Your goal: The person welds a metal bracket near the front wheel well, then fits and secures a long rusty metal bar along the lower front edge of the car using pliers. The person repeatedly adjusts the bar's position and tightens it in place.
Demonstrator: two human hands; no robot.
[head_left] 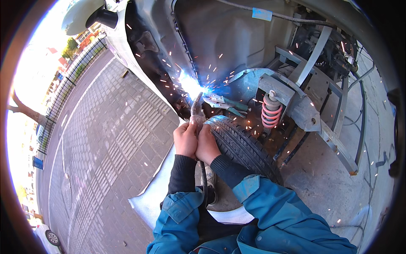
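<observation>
Both my hands are closed around a welding torch (197,108), its cable running down between my forearms. My left hand (185,140) wraps the handle from the left, and my right hand (207,145) grips it from the right. At the torch tip a bright blue-white arc (191,84) burns against the car body's lower seam, throwing orange sparks; the glare hides the weld spot. Locking pliers (226,104) with green handles are at the metal just right of the arc. A black tire (243,146) lies right beside my right hand.
A red coil spring (271,112) and a bare metal frame (338,148) stand to the right. The car's body panel (228,38) rises ahead. A silvery sheet (152,190) lies under me. Paving (105,148) stretches left toward a fence (72,80).
</observation>
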